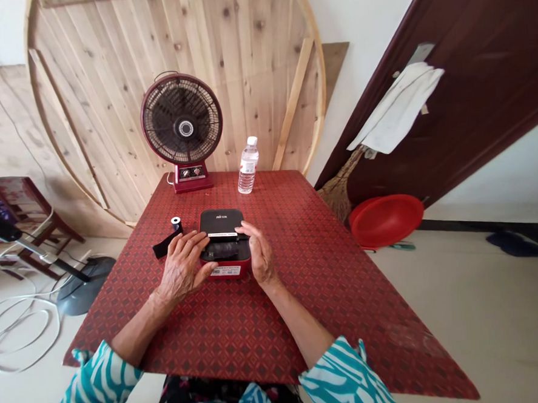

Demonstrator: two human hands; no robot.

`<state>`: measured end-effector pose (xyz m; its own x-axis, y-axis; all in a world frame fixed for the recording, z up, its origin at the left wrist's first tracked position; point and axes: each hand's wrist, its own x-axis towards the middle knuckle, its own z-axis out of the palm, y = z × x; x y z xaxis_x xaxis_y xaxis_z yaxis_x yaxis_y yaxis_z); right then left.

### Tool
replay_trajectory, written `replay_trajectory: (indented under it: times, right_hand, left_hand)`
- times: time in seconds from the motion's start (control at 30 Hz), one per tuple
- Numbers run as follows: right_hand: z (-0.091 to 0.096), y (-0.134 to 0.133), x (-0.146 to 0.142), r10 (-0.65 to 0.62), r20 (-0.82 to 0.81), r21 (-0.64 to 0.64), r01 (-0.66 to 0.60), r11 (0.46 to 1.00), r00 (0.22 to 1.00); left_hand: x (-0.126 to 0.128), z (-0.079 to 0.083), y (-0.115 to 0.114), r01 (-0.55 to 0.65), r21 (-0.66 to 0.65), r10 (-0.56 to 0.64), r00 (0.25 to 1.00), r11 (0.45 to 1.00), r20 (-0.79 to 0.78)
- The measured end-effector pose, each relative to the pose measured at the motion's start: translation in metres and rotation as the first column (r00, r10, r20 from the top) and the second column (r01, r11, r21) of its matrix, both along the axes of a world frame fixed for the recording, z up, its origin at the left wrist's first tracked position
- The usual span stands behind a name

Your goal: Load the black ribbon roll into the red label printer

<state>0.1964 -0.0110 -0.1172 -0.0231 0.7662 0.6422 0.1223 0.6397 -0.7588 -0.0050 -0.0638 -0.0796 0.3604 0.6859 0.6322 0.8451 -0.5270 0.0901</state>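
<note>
A small black-and-red receipt printer (pixel 223 224) lies on the table with its lid raised and tipped back. Inside its open compartment (pixel 221 250) it looks dark, and what is there is hard to make out. My left hand (pixel 184 260) holds the printer's left side, fingers along the lid's edge and thumb at the front. From the right, my right hand (pixel 260 253) grips the other side, fingertips at the lid's corner. Just left of the printer are a small white-ended roll (pixel 175 221) and a black strap-like strip (pixel 166 244).
A red fan (pixel 182 128) and a water bottle (pixel 247 166) stand at the back of the red patterned table (pixel 311 296). On the floor at right is a red basin (pixel 386 218); at left are a chair (pixel 23 204), a fan base (pixel 87 285) and coiled cable (pixel 21 326).
</note>
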Motion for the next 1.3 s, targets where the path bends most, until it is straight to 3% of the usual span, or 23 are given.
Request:
replay_trajectory:
  times: [0.37, 0.5, 0.57, 0.63, 0.73, 0.83, 0.9, 1.03, 1.3]
  right_hand:
    - [-0.004, -0.003, 0.006, 0.036, 0.030, 0.017, -0.037, 0.999, 0.999]
    - [-0.001, -0.003, 0.004, 0.018, -0.035, -0.046, -0.019, 0.999, 0.999]
    - [-0.005, 0.000, 0.004, -0.048, -0.144, -0.116, 0.031, 0.993, 0.988]
    - [-0.013, 0.006, 0.004, -0.136, -0.271, -0.207, 0.081, 0.975, 0.953]
    - [-0.028, 0.015, 0.006, -0.187, -0.375, -0.340, 0.053, 0.939, 0.908]
    - [-0.037, 0.019, 0.006, -0.157, -0.415, -0.399, -0.024, 0.917, 0.896]
    - [-0.039, 0.019, 0.006, -0.142, -0.417, -0.416, -0.050, 0.908, 0.898]
    - [-0.037, 0.019, 0.005, -0.142, -0.383, -0.453, -0.052, 0.890, 0.913]
    - [-0.033, 0.016, 0.004, -0.127, -0.382, -0.485, -0.082, 0.871, 0.915]
  left_hand:
    - [0.002, -0.009, 0.002, 0.021, -0.006, -0.021, 0.998, 1.000, 0.066]
    - [-0.005, -0.010, 0.003, 0.013, -0.026, -0.006, 0.971, 1.000, 0.238]
    - [-0.011, -0.008, 0.004, -0.074, -0.039, 0.084, 0.908, 0.996, 0.411]
    - [-0.017, -0.007, 0.004, -0.134, -0.095, 0.164, 0.794, 0.986, 0.585]
    - [-0.018, -0.007, 0.004, -0.005, -0.238, 0.189, 0.626, 0.971, 0.757]
    - [-0.008, -0.009, 0.004, 0.200, -0.351, 0.234, 0.447, 0.915, 0.863]
    - [-0.001, -0.008, 0.005, 0.307, -0.434, 0.322, 0.353, 0.847, 0.879]
    - [0.003, -0.003, 0.015, 0.455, -0.553, 0.462, 0.303, 0.698, 0.833]
    - [-0.007, 0.001, 0.027, 0.653, -0.547, 0.586, 0.190, 0.523, 0.787]
